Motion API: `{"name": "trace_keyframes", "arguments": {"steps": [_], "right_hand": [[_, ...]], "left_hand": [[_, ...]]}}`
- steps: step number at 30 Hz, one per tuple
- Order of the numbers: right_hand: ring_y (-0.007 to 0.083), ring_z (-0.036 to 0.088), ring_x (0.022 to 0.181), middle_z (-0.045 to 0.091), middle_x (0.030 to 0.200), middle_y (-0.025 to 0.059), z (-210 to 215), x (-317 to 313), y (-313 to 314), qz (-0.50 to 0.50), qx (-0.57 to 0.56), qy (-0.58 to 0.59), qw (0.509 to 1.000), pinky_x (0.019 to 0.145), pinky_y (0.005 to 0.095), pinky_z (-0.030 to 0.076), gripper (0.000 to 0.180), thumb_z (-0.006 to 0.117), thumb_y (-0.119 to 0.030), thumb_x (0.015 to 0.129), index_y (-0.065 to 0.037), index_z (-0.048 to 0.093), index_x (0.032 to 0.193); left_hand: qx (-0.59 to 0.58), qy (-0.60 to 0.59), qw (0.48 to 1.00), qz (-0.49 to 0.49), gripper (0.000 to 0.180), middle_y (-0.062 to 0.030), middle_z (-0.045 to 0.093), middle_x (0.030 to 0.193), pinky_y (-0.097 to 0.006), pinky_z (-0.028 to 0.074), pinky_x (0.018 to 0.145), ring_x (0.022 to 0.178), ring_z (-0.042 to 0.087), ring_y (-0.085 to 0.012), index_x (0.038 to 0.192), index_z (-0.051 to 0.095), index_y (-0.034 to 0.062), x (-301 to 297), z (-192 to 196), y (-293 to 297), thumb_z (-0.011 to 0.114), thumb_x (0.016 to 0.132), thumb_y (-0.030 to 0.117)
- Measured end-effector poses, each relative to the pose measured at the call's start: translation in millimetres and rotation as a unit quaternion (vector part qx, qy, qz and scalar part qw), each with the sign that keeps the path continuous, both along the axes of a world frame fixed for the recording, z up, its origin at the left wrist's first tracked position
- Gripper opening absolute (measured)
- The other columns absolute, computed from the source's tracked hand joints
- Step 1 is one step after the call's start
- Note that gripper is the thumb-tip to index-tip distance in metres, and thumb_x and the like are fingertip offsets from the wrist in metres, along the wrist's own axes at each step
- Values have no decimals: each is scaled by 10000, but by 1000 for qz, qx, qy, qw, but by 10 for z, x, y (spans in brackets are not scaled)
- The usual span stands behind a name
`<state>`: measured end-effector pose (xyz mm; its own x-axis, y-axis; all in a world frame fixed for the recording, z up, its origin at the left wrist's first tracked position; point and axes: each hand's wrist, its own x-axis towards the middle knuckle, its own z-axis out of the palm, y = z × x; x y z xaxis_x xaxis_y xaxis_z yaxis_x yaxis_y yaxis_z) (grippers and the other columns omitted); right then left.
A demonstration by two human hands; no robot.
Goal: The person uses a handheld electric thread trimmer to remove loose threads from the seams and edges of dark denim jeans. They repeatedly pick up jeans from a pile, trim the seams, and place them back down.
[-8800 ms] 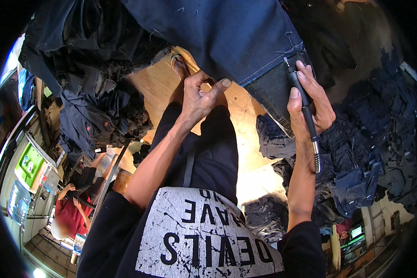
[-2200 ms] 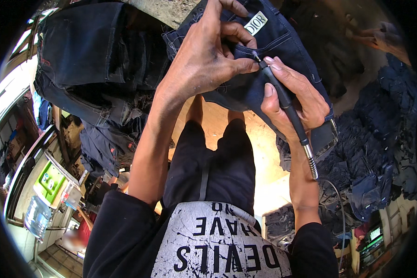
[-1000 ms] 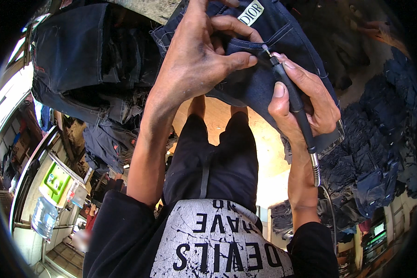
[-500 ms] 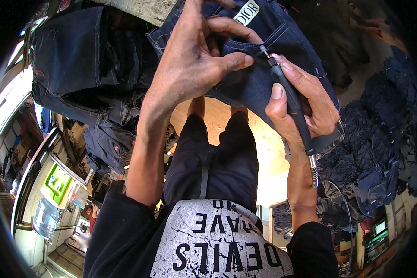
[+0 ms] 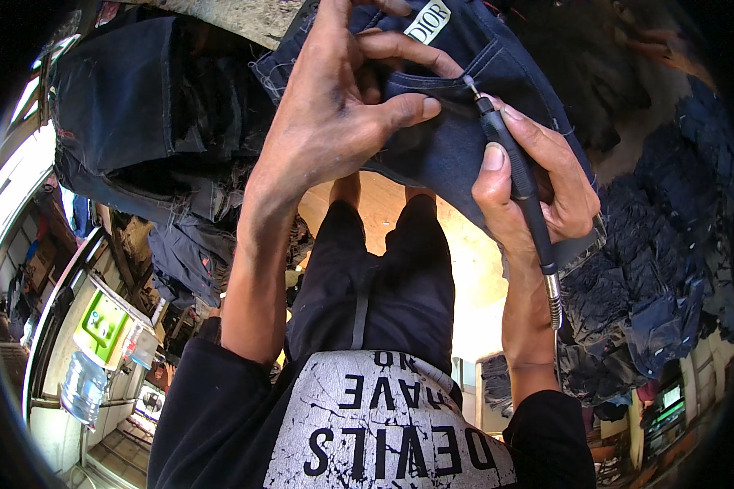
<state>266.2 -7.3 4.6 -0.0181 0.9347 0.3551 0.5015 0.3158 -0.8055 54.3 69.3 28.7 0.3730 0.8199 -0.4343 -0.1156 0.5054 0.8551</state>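
My right hand is wrapped round a black rotary grinder handpiece like a thick pen, thumb and index finger near its front end. Its small pale grinding tip meets the corner of a curved pocket edge on dark blue jeans. With thumb and index finger spread wide apart, my left hand lies over the denim. Its index fingertip presses along the pocket edge, right beside the tip. Its other fingers are partly hidden. A white label sits on the denim above the pocket.
A thick stack of dark jeans stands at the left. Heaped dark garments fill the right side. A metal-sprung flexible shaft trails from the handpiece past my right forearm. A clear water jug and a green tray are at the lower left.
The handpiece and my right hand have shifted slightly right, the tip staying near the pocket corner. The jeans and label have moved a little left and down.
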Motion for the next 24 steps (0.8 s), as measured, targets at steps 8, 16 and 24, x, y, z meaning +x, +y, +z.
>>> {"name": "trace_keyframes", "arguments": {"steps": [8,16,24], "right_hand": [[307,809,1013,808,1124,208,-7,-5,-5,-26,-2,-2,1000,915,383,648,333,795,-114,889,6,761,1198],[293,809,981,810,1097,198,-13,-14,-7,-43,-3,-4,999,897,380,648,332,797,-128,890,-3,764,1196],[291,805,1007,801,1116,210,-33,-2,-22,-48,-18,15,999,925,381,642,325,784,-107,914,-1,747,1219]], "left_hand": [[-17,-37,999,6,704,-241,725,1216,-288,587,943,1134,702,-191,1394,292,81,9,26,-12,731,907,-175],[-10,-51,999,3,682,-254,705,1250,-292,584,960,1181,688,-202,1395,293,81,22,34,-10,708,922,-183],[-23,-47,999,-2,672,-257,686,1303,-293,573,977,1236,661,-203,1395,302,94,40,77,-18,693,929,-190]]}}
